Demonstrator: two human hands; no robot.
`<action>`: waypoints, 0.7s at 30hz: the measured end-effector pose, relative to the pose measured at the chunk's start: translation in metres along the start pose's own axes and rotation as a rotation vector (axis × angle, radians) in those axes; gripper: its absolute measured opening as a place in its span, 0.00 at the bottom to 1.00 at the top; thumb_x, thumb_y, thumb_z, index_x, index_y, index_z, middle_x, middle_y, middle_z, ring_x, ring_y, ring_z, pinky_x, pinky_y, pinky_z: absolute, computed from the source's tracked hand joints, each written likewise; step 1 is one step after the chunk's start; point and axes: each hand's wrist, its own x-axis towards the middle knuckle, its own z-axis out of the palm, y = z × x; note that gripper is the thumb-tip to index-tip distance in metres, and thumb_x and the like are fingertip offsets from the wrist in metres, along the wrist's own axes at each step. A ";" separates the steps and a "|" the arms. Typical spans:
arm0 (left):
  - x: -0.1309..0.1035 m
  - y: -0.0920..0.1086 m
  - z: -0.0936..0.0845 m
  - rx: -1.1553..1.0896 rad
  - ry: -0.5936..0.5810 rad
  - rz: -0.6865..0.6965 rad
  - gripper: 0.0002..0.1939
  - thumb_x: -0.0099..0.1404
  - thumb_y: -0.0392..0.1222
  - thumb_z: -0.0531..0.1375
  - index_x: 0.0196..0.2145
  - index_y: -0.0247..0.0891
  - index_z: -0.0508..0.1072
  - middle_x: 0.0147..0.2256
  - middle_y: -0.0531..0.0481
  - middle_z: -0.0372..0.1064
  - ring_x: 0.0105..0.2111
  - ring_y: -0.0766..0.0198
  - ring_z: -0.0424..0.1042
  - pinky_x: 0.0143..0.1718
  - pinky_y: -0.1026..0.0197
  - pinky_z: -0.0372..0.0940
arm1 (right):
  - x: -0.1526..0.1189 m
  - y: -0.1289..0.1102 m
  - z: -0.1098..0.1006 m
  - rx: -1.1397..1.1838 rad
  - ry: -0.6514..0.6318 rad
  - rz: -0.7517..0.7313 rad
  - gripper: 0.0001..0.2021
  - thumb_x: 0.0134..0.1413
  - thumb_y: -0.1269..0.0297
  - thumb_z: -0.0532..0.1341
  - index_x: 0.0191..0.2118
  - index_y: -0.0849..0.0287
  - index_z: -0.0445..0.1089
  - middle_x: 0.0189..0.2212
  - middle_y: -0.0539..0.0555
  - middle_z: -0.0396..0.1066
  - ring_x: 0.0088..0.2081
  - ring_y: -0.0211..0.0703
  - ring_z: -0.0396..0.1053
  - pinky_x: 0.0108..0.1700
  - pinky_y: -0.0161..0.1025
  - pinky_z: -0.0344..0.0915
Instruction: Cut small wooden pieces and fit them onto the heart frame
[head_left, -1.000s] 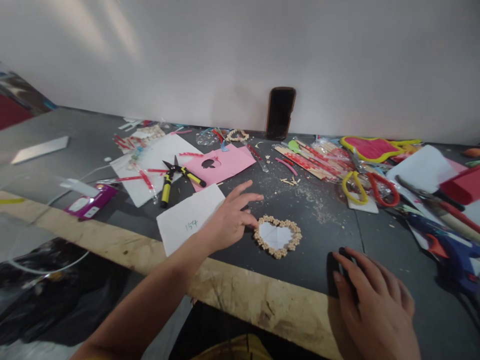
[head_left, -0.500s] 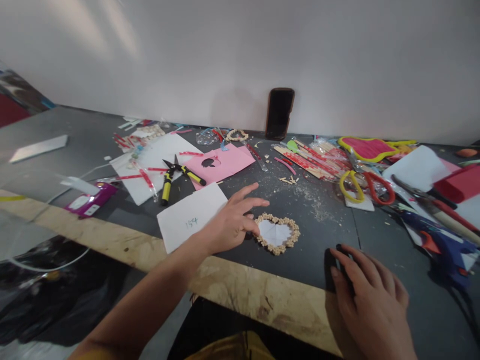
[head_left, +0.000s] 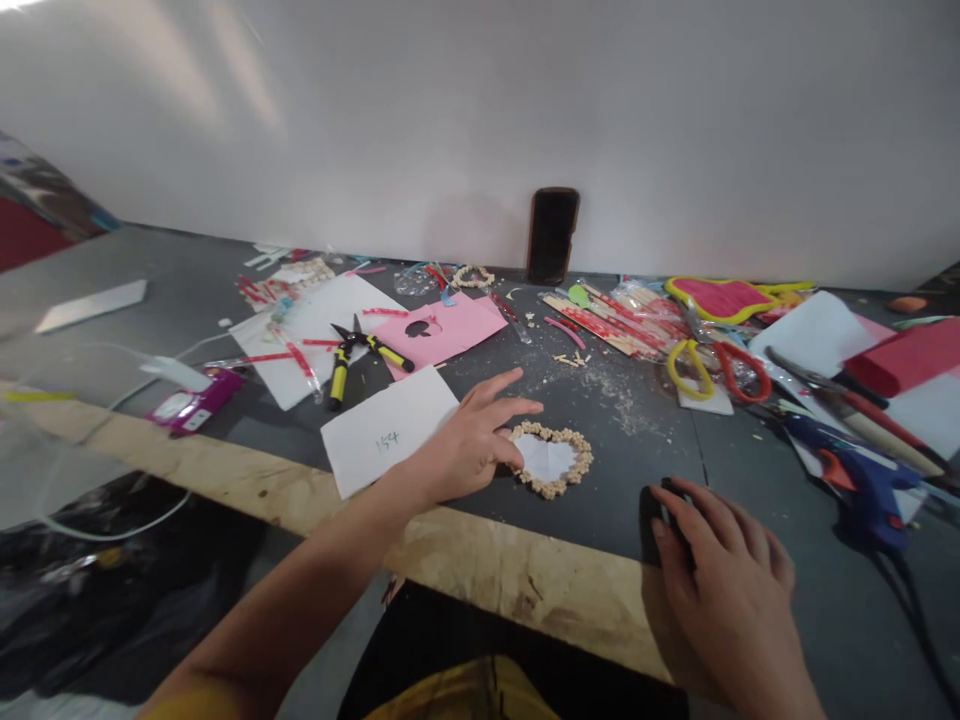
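Note:
A small heart (head_left: 546,458) of white paper, edged with tan bead-like clusters, lies flat on the dark tabletop. My left hand (head_left: 474,445) is at its left edge, with the thumb and lower fingertips touching or very near the rim and the upper fingers stretched out apart. Under my left forearm and wrist, partly covered, is a white card (head_left: 375,425) with green handwriting. To the right of the heart, my right hand (head_left: 731,570) rests at the table's front edge. Its fingers are loosely bent and a little apart, with dark shadow beneath them; I see nothing held.
Yellow-black pliers (head_left: 360,350) lie on papers beside pink paper (head_left: 450,335). A phone (head_left: 553,235) leans on the wall. Red-and-white sticks (head_left: 607,320), scissors (head_left: 716,372) and a blue glue gun (head_left: 855,465) are to the right. A purple device (head_left: 199,400) with cable sits left.
The whole view has shifted slightly as the head moved. Both hands stay in nearly the same pose, and the heart keeps its place by the left hand.

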 end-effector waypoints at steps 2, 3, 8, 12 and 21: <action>0.001 0.002 0.000 -0.001 0.013 0.005 0.22 0.62 0.22 0.52 0.28 0.44 0.80 0.54 0.47 0.63 0.64 0.50 0.45 0.58 0.42 0.56 | 0.000 0.000 0.000 0.008 -0.003 -0.003 0.17 0.61 0.58 0.46 0.46 0.53 0.69 0.49 0.53 0.69 0.50 0.53 0.62 0.50 0.56 0.57; 0.001 0.003 0.000 -0.003 0.017 0.011 0.21 0.62 0.22 0.52 0.28 0.44 0.80 0.54 0.47 0.63 0.64 0.51 0.45 0.58 0.42 0.56 | 0.000 0.000 0.000 0.012 -0.001 -0.004 0.17 0.61 0.58 0.46 0.46 0.53 0.69 0.49 0.53 0.69 0.50 0.53 0.62 0.50 0.56 0.58; 0.003 0.007 0.002 -0.009 0.023 0.034 0.20 0.62 0.24 0.54 0.27 0.44 0.80 0.53 0.48 0.64 0.63 0.51 0.47 0.56 0.43 0.58 | 0.000 0.000 0.000 0.015 0.012 -0.016 0.17 0.61 0.59 0.46 0.45 0.55 0.69 0.49 0.55 0.69 0.49 0.54 0.63 0.50 0.57 0.58; 0.002 0.005 0.005 -0.004 0.023 0.027 0.19 0.62 0.24 0.54 0.27 0.44 0.80 0.52 0.48 0.65 0.63 0.52 0.47 0.57 0.44 0.57 | 0.000 0.000 -0.001 0.020 0.015 -0.021 0.17 0.61 0.59 0.47 0.45 0.55 0.69 0.48 0.55 0.70 0.49 0.53 0.63 0.51 0.57 0.57; 0.003 0.008 0.004 -0.053 0.003 0.041 0.21 0.61 0.22 0.53 0.30 0.45 0.80 0.53 0.46 0.64 0.64 0.50 0.46 0.58 0.43 0.55 | 0.000 0.000 -0.001 0.022 0.014 -0.023 0.17 0.61 0.58 0.46 0.46 0.55 0.69 0.49 0.54 0.69 0.50 0.53 0.63 0.50 0.57 0.58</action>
